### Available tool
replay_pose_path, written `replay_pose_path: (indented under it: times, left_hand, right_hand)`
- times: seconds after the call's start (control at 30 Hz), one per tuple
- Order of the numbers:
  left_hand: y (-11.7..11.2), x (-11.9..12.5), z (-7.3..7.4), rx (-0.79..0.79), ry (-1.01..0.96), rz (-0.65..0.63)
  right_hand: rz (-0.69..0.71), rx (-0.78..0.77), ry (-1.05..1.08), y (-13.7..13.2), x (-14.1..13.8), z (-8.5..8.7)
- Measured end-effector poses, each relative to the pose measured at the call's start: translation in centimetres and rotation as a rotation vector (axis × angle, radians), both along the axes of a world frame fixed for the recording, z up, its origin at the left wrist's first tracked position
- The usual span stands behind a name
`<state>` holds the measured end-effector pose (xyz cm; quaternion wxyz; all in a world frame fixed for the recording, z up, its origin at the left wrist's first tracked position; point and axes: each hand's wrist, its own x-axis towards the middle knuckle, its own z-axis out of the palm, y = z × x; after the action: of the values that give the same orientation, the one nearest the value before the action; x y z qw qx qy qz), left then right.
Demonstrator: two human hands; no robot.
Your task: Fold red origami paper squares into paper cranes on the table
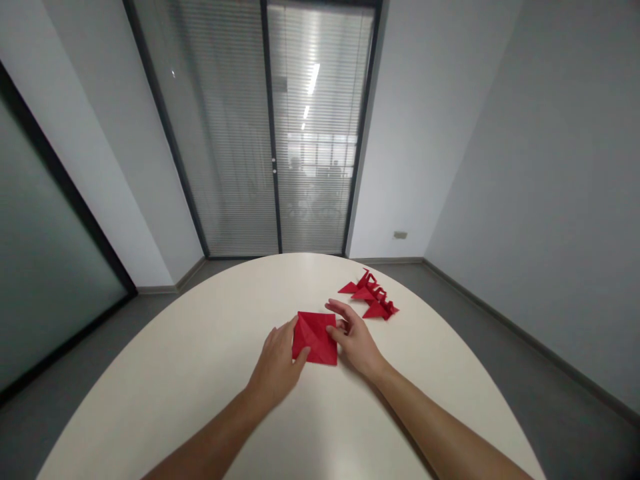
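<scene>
A folded square of red paper is held between my two hands over the middle of the table, with crease lines showing on its face. My left hand grips its left side, thumb on top near the lower edge and fingers behind. At the right edge, my right hand pinches the paper with the thumb on its face; the index finger stretches away past the upper right corner. Several red origami cranes sit in a row just beyond my right hand.
The round cream table fills the lower view. Behind it stands a glass partition with blinds. A wall socket is low on the white wall, and grey floor surrounds the table.
</scene>
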<state>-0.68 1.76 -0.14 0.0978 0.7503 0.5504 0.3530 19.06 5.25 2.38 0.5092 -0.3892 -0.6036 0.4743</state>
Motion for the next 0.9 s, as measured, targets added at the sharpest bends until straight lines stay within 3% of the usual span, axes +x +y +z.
replay_pose_path:
  times: [0.23, 0.5, 0.73, 0.9]
  left_hand:
    - [0.5, -0.3, 0.8, -0.059, -0.363, 0.006]
    - [0.2, -0.4, 2.0, 0.016, -0.321, 0.026]
    - [0.2, -0.1, 2.2, -0.173, -0.543, -0.061]
    - [0.3, 0.1, 2.2, -0.262, -0.697, -0.066]
  right_hand:
    - [-0.043, 0.066, 0.074, 0.3, 0.0, -0.1]
    - [-0.058, 0.095, 0.022, 0.5, 0.7, -0.1]
    - [0.106, -0.004, 0.174, 0.4, -0.1, -0.4]
    - [0.132, -0.056, 0.201, -0.1, -0.3, -0.1]
